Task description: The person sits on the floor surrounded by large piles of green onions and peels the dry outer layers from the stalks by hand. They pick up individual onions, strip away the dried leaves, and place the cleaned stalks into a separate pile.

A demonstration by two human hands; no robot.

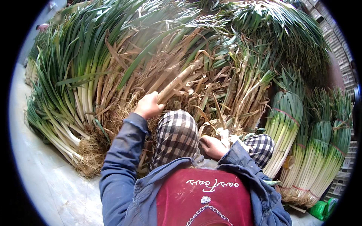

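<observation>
My left hand (148, 106) is closed around the lower end of a long green onion stalk (182, 77) wrapped in dry tan husk. The stalk slants up and to the right, over a heap of brown withered leaves (217, 80). Between my checked-trouser knees (177, 128) rests my right hand (214, 147), its fingers partly hidden. Pale, whitish scraps (224, 135) lie against that hand, and I cannot tell whether it grips them. Just left of my left hand are tangled dry roots (124, 108).
Loose green onions with roots (87, 154) pile up at the left on a pale floor (53, 180). At the right stand banded green onion bundles (285, 115). More green tops (282, 28) lie at the back right. A green plastic bag (323, 209) sits lower right.
</observation>
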